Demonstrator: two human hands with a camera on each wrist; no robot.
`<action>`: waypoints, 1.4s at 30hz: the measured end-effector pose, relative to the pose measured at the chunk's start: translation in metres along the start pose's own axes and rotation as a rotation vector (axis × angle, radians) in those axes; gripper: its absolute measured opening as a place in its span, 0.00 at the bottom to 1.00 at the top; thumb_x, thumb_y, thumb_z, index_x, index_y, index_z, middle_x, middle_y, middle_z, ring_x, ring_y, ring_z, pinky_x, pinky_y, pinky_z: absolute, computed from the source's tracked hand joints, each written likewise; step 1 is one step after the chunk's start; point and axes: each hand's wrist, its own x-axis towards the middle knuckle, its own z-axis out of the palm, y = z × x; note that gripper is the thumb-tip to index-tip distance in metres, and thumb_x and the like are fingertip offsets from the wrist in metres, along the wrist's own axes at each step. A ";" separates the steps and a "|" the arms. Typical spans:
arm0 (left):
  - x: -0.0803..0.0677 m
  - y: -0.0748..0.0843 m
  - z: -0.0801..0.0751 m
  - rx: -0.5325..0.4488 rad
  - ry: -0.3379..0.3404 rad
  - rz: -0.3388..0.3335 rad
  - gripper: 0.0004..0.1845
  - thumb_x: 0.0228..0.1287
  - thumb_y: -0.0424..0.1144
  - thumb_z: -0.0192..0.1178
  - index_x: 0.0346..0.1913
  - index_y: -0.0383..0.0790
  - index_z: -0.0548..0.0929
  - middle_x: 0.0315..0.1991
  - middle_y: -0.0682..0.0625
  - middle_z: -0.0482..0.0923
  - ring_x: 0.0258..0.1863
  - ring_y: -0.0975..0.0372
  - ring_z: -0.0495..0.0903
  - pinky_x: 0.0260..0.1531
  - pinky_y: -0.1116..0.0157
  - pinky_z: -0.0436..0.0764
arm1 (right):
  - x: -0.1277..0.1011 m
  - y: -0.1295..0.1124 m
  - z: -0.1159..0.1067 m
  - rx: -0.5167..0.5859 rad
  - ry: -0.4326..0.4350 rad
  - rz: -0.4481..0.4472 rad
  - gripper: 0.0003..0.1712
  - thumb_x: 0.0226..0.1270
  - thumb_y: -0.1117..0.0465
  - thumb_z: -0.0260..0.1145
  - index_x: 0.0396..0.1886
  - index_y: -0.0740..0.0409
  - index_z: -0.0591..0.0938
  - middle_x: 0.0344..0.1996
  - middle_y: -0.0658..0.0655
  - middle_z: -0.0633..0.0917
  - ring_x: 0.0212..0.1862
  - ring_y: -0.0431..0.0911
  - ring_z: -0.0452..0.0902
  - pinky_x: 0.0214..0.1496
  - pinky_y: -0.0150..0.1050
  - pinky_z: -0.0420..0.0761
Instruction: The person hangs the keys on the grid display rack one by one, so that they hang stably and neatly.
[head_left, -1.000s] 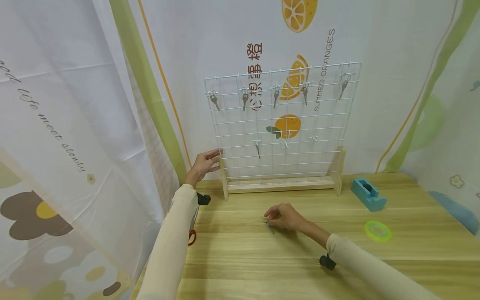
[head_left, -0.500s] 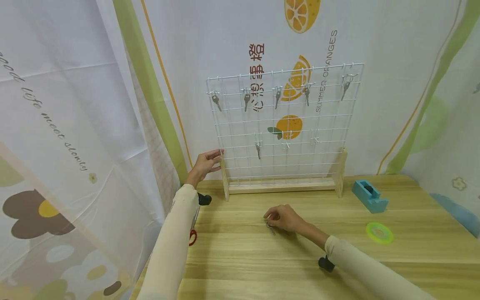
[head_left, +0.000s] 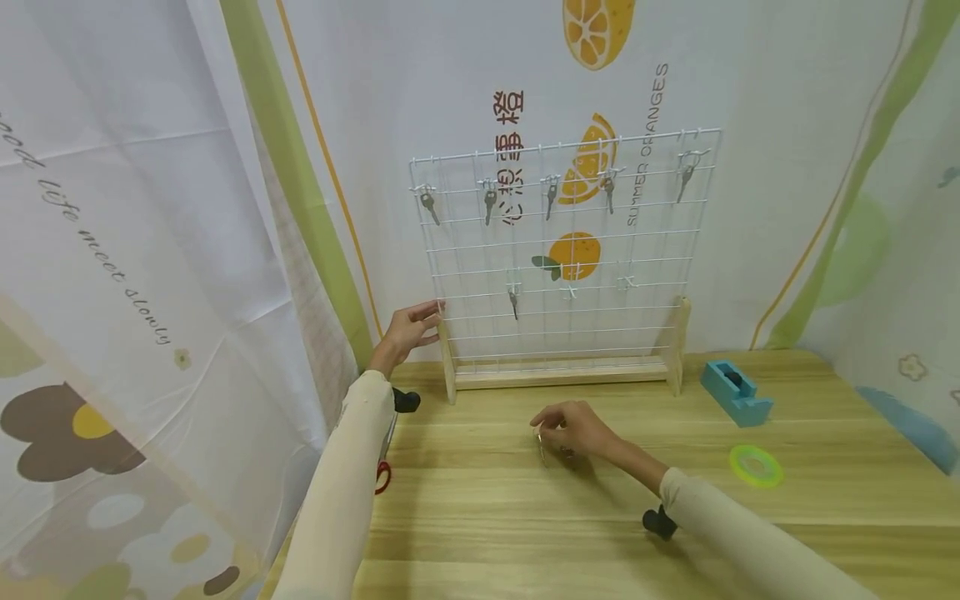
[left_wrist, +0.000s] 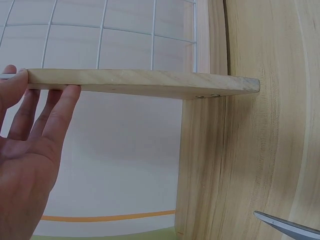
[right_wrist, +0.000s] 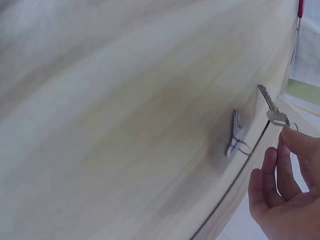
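A white wire grid rack point(head_left: 447, 358) on wooden feet stands at the back of the table. Several keys point(head_left: 429, 204) hang along its top row and one key point(head_left: 513, 298) hangs lower down. My left hand point(head_left: 426, 323) rests with straight fingers against the rack's left wooden post point(left_wrist: 145, 82); the wrist view shows the left hand point(left_wrist: 35, 135) flat against that post. My right hand point(head_left: 547, 429) pinches the ring of a small silver key point(right_wrist: 272, 106) just above the tabletop. A second key point(right_wrist: 234, 135) lies on the wood beside it.
A blue tape dispenser point(head_left: 735, 389) and a green tape ring point(head_left: 756, 464) lie at the right of the wooden table point(head_left: 487, 533). Red-handled scissors point(head_left: 384, 475) lie at the left edge. Two bare hooks point(head_left: 572, 290) sit on the rack's lower row. Printed curtains surround the table.
My right hand has risen slightly from the table with the key dangling from its fingers. The left hand has stayed on the post.
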 end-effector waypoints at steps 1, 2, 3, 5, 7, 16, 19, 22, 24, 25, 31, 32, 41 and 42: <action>0.000 0.000 0.000 -0.005 0.001 -0.002 0.26 0.81 0.29 0.53 0.78 0.36 0.68 0.77 0.41 0.65 0.75 0.50 0.66 0.66 0.53 0.80 | 0.000 0.000 -0.002 -0.006 0.004 0.000 0.09 0.68 0.71 0.71 0.47 0.65 0.89 0.35 0.56 0.91 0.37 0.47 0.88 0.37 0.33 0.87; 0.000 0.000 -0.001 -0.003 0.000 -0.003 0.26 0.81 0.29 0.53 0.78 0.36 0.68 0.78 0.41 0.65 0.75 0.50 0.67 0.66 0.53 0.80 | 0.000 -0.001 -0.005 -0.016 0.007 -0.005 0.09 0.68 0.71 0.71 0.47 0.65 0.89 0.35 0.56 0.91 0.38 0.47 0.88 0.38 0.33 0.87; 0.000 -0.001 -0.001 -0.004 0.001 -0.004 0.26 0.81 0.29 0.53 0.78 0.37 0.68 0.78 0.41 0.65 0.75 0.50 0.67 0.65 0.53 0.80 | 0.001 -0.001 -0.007 -0.023 0.011 -0.010 0.09 0.68 0.71 0.72 0.47 0.65 0.89 0.35 0.56 0.91 0.38 0.47 0.88 0.39 0.34 0.87; 0.000 -0.001 -0.002 -0.001 -0.001 -0.006 0.26 0.81 0.30 0.53 0.78 0.37 0.68 0.78 0.41 0.65 0.74 0.49 0.68 0.66 0.53 0.80 | 0.001 -0.001 -0.013 -0.039 0.014 -0.017 0.09 0.68 0.70 0.72 0.47 0.65 0.89 0.35 0.55 0.91 0.38 0.46 0.87 0.39 0.35 0.87; -0.001 -0.001 -0.002 0.006 -0.005 -0.005 0.26 0.81 0.30 0.53 0.78 0.37 0.68 0.78 0.41 0.64 0.74 0.48 0.68 0.66 0.53 0.79 | 0.001 -0.001 -0.020 -0.045 0.019 -0.020 0.10 0.68 0.69 0.72 0.48 0.65 0.89 0.35 0.55 0.91 0.37 0.46 0.87 0.39 0.34 0.86; -0.001 0.000 -0.003 -0.002 -0.003 -0.010 0.26 0.81 0.30 0.53 0.78 0.38 0.67 0.78 0.41 0.65 0.74 0.48 0.69 0.66 0.53 0.79 | 0.007 0.004 -0.055 -0.044 0.060 0.001 0.11 0.71 0.68 0.70 0.50 0.65 0.89 0.38 0.59 0.91 0.39 0.50 0.89 0.40 0.38 0.89; -0.001 0.000 -0.003 -0.003 -0.003 -0.011 0.26 0.81 0.30 0.53 0.78 0.38 0.68 0.78 0.42 0.65 0.74 0.48 0.69 0.66 0.53 0.79 | 0.009 0.004 -0.066 -0.054 0.089 -0.012 0.10 0.70 0.68 0.71 0.49 0.64 0.89 0.38 0.60 0.92 0.38 0.51 0.89 0.40 0.40 0.90; -0.001 -0.001 -0.004 -0.004 -0.010 -0.007 0.27 0.81 0.30 0.53 0.78 0.37 0.67 0.78 0.41 0.65 0.74 0.48 0.68 0.67 0.53 0.79 | 0.011 0.004 -0.077 -0.057 0.114 -0.008 0.11 0.69 0.68 0.73 0.49 0.64 0.89 0.37 0.61 0.92 0.37 0.52 0.90 0.37 0.39 0.90; -0.001 -0.001 -0.004 -0.007 -0.017 -0.005 0.26 0.81 0.30 0.53 0.78 0.37 0.67 0.78 0.41 0.65 0.75 0.48 0.68 0.67 0.53 0.78 | 0.013 0.003 -0.085 -0.060 0.122 0.007 0.11 0.69 0.67 0.72 0.50 0.63 0.90 0.37 0.60 0.92 0.37 0.51 0.90 0.36 0.37 0.89; -0.002 -0.001 -0.004 -0.009 -0.020 -0.004 0.26 0.81 0.30 0.53 0.78 0.37 0.67 0.77 0.41 0.65 0.75 0.48 0.67 0.67 0.53 0.78 | 0.014 0.003 -0.089 -0.064 0.128 0.017 0.11 0.70 0.67 0.72 0.50 0.62 0.90 0.37 0.60 0.92 0.37 0.51 0.90 0.35 0.37 0.89; -0.002 -0.001 -0.003 0.001 -0.025 0.002 0.26 0.81 0.30 0.53 0.78 0.37 0.68 0.77 0.41 0.66 0.76 0.49 0.66 0.67 0.53 0.78 | 0.021 -0.003 -0.112 -0.087 0.169 0.036 0.11 0.71 0.65 0.72 0.50 0.62 0.90 0.38 0.60 0.92 0.39 0.53 0.90 0.37 0.41 0.90; -0.002 -0.001 -0.003 0.003 -0.024 0.002 0.26 0.81 0.30 0.53 0.78 0.37 0.68 0.77 0.41 0.66 0.76 0.49 0.66 0.67 0.53 0.78 | 0.022 -0.005 -0.116 -0.093 0.176 0.032 0.11 0.71 0.65 0.72 0.50 0.62 0.90 0.38 0.60 0.92 0.39 0.54 0.90 0.37 0.43 0.90; -0.003 0.000 -0.002 0.011 -0.029 0.004 0.26 0.82 0.31 0.52 0.78 0.37 0.67 0.77 0.41 0.65 0.76 0.49 0.65 0.67 0.53 0.78 | 0.031 -0.018 -0.141 -0.100 0.226 0.038 0.12 0.71 0.65 0.72 0.52 0.61 0.90 0.39 0.61 0.92 0.40 0.55 0.90 0.42 0.48 0.91; -0.003 0.000 -0.001 0.010 -0.030 0.004 0.26 0.82 0.31 0.53 0.78 0.37 0.67 0.77 0.41 0.65 0.76 0.49 0.65 0.67 0.53 0.78 | 0.032 -0.019 -0.144 -0.100 0.228 0.038 0.12 0.71 0.65 0.72 0.52 0.61 0.90 0.39 0.61 0.92 0.40 0.56 0.90 0.42 0.49 0.91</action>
